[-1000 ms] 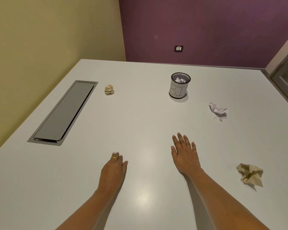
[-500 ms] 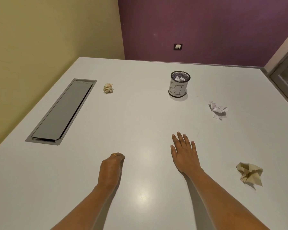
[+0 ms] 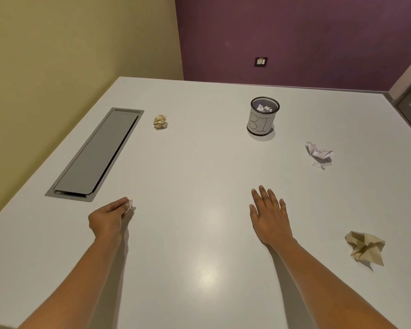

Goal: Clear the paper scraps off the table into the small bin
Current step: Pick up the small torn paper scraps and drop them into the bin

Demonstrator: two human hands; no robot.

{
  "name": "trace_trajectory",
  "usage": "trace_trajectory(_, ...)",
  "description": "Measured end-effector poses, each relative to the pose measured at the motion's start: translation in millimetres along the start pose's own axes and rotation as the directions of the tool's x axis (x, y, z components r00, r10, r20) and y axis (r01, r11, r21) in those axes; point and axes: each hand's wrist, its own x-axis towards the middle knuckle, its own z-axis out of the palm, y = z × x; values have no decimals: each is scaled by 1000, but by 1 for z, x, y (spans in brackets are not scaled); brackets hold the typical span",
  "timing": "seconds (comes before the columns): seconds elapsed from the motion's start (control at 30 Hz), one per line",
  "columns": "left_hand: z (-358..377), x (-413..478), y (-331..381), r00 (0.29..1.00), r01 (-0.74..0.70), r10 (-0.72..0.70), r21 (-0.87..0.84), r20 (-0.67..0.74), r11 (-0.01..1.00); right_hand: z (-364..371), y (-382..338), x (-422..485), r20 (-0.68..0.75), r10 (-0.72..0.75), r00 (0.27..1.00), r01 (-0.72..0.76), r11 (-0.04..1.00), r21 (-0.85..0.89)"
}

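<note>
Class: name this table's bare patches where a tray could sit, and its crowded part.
Bare: the middle, bordered by cream ball, bin, left hand and right hand; the near edge between the forearms. Crowded: right side, white scrap and tan scrap.

The small bin (image 3: 261,119) at 1 o'clock wears a white paper wrap hand-lettered "BI", further letters hidden

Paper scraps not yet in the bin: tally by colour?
Tan: 2, the tan ball by the hatch and the tan scrap at near right.
White: 2, the white scrap right of the bin and a small white bit pinched by the left hand.
Total: 4
</note>
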Motion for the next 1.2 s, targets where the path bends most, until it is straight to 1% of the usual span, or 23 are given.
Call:
trace_trajectory(0.2,16,-4,4,997,30,-30,-10,78,999,-6,2,2,-23,-40,999,41,999,29)
trace_trajectory(0.33,48,-1,16,994,6,-8,20,113,1000,-9,13,8,8,-76,997,75,996,46)
trace_trajectory(0.43,80,3,31,986,-66,52,88,159,994,-10,20,16,32,-79,996,78,997,24)
trace_trajectory(0.6,144,4,52,953,-207,151,201,261,957,-9,22,31,-1,-20,1000,20,999,43)
trace_trajectory(0.73,197,-5,62,896,-335,224,254,383,907,-11,27,47,10,-7,1000,7,999,33)
trace_trajectory(0.83,236,-12,71,838,-442,304,237,454,865,-12,29,57,6,-5,1000,5,999,34)
trace_trajectory(0.93,277,-18,83,776,-519,355,209,521,829,-12,29,61,-8,1,1000,-1,999,33)
trace_trajectory(1.03,318,-23,100,726,-561,372,184,579,807,-12,29,59,-28,0,1000,1,999,38)
trace_trajectory(1.2,374,-24,121,675,-615,429,137,600,777,-11,28,59,-34,1,999,0,999,35)
